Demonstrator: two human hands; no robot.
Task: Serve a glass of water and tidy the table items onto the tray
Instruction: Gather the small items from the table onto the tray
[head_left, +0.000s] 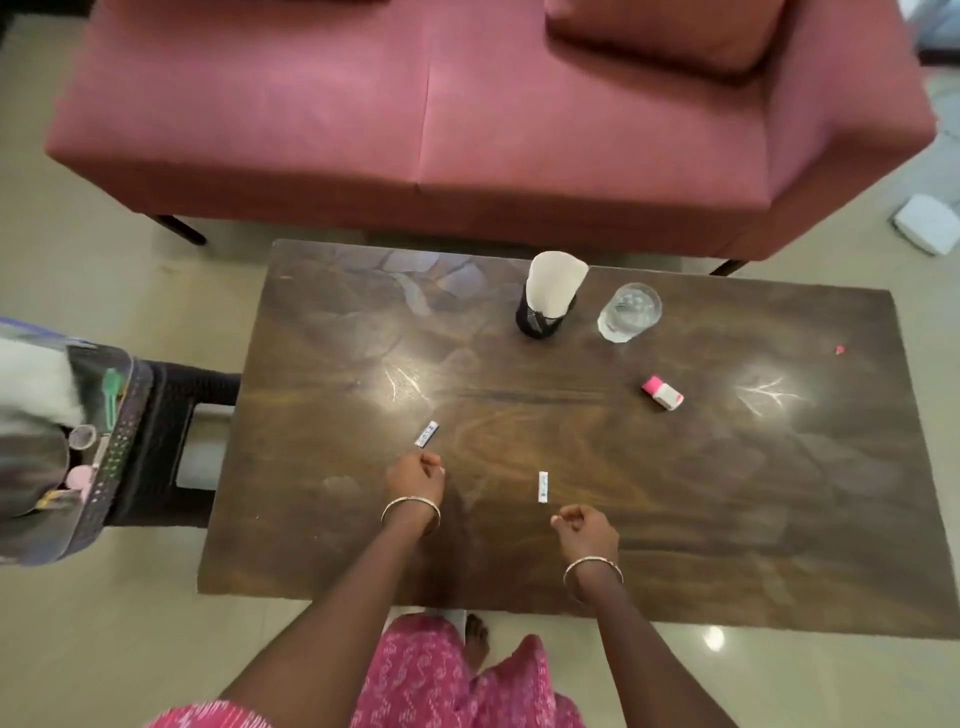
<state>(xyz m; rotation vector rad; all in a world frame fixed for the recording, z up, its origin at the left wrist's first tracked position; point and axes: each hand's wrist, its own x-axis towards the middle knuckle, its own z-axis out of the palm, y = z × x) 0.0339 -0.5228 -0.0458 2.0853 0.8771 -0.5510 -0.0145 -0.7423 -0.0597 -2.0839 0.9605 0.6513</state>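
Observation:
A clear glass of water (628, 312) stands at the far side of the dark wooden table (727, 493), beside a black mesh holder with white napkins (548, 304). A small pink and white container (662, 393) lies to the right of the middle. Two small white sachets lie near me: one (427, 434) just beyond my left hand (415, 480), the other (543, 486) just beyond my right hand (587, 530). Both hands hover low over the table with fingers curled and nothing visible in them. At the left edge a tray (119, 441) rests on a black stool.
The tray holds a green spoon (110, 395), a small cup and pink items, partly blurred. A pink sofa (467, 114) stands just beyond the table. A tiny pink scrap (839, 350) lies far right on the table. A white object (927, 223) is on the floor.

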